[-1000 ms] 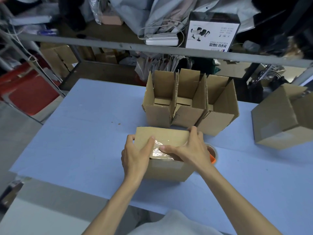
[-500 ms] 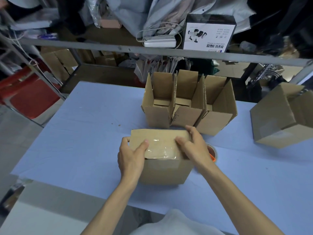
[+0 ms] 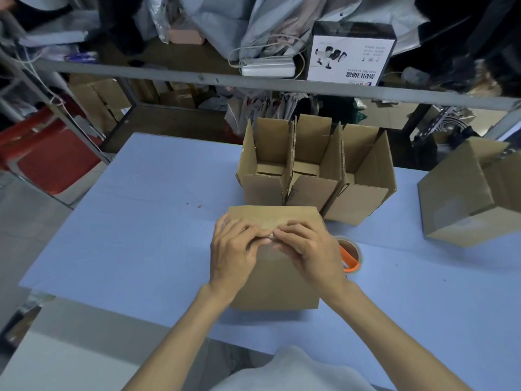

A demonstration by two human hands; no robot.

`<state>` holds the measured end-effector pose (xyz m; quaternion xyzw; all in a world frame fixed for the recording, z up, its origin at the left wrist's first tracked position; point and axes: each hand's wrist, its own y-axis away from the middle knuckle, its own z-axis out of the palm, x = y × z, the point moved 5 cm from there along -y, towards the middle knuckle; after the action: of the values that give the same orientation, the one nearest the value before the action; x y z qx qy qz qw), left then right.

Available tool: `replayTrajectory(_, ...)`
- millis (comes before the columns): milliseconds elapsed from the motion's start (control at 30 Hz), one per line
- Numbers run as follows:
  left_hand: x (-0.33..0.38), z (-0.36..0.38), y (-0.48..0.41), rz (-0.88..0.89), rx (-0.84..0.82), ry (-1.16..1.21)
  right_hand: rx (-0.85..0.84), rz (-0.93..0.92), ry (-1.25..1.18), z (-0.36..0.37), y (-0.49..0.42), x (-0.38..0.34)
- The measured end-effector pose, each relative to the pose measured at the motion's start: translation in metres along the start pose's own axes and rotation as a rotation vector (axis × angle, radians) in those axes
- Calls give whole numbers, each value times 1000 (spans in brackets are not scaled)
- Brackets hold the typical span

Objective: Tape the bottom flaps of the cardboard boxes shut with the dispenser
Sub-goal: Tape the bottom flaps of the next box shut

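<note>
A cardboard box (image 3: 275, 283) stands bottom-up on the blue table (image 3: 135, 238) right in front of me. My left hand (image 3: 234, 253) and my right hand (image 3: 311, 249) both lie on its top. Their fingertips meet over the middle seam at the near top edge and press down there. The tape strip is mostly hidden under the fingers. The tape dispenser (image 3: 350, 256), an orange frame holding a roll of clear tape, lies on the table just right of the box, partly behind my right hand.
Three open-topped cardboard boxes (image 3: 313, 176) stand in a row just behind the box. Another cardboard box (image 3: 462, 210) lies tilted at the right edge. A metal shelf rail (image 3: 197, 79) with clutter runs across the back. A red chair (image 3: 48, 159) is at left.
Both hands slid inward from the box's top sides until their fingertips met at the middle seam. The shiny tape patch seen before is now covered.
</note>
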<state>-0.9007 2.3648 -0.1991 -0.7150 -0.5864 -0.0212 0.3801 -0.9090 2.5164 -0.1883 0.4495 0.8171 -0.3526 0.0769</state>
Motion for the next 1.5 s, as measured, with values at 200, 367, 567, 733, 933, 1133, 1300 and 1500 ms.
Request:
replayTrajectory(200,3,2,-13,-40,-43,-81,5,-57,78,1,-11,10)
replayTrajectory(367,-3,9,-19,-112,-129,68,54,-50,86,-2,-13,19)
replayTrajectory(567,-23,11,-20,-179,-198,193,63,-58,152,3,-9,29)
replayTrajectory(733,-19,20,-12,-204,-222,140,116,-73,70,3,-7,25)
replayTrajectory(933,-20,22,-21,-185,-278,116,-21,156,43,8,-12,35)
replayTrajectory(1133,-14,22,-12,-162,-249,37,-67,99,75,17,-4,34)
replayTrajectory(1300,-16,18,-18,-230,-263,155,-28,246,-65,13,11,49)
replayTrajectory(1500,-17,15,-10,-269,-180,257,-14,573,-379,17,43,61)
